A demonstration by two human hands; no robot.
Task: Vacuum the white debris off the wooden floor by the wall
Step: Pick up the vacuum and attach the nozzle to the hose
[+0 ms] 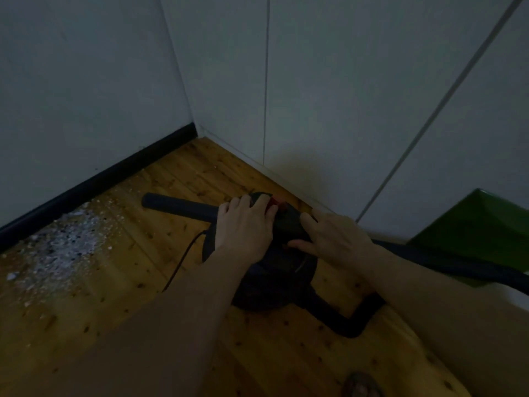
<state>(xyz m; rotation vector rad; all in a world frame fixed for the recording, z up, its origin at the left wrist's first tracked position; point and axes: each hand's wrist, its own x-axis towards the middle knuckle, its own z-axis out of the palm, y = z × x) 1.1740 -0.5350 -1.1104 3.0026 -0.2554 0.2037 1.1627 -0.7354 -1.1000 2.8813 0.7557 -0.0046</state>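
A dark vacuum cleaner (274, 279) lies on the wooden floor (143, 325) near the corner of the walls. Its black nozzle tube (177, 206) points left toward a patch of white debris (65, 245) spread along the black baseboard (94, 181). My left hand (243, 227) rests on top of the vacuum body, its fingertips beside a red switch (275, 202). To its right, my right hand (335, 239) lies on the body with fingers stretched out and the thumb spread to the side.
A green angular object (481, 227) stands at the right by the white wall panels (315, 96). A dark hose (446, 260) runs right from the vacuum, and a black handle (352, 322) sticks out toward me. A thin cord (183, 259) trails on the floor. A foot (360, 386) shows at the bottom edge.
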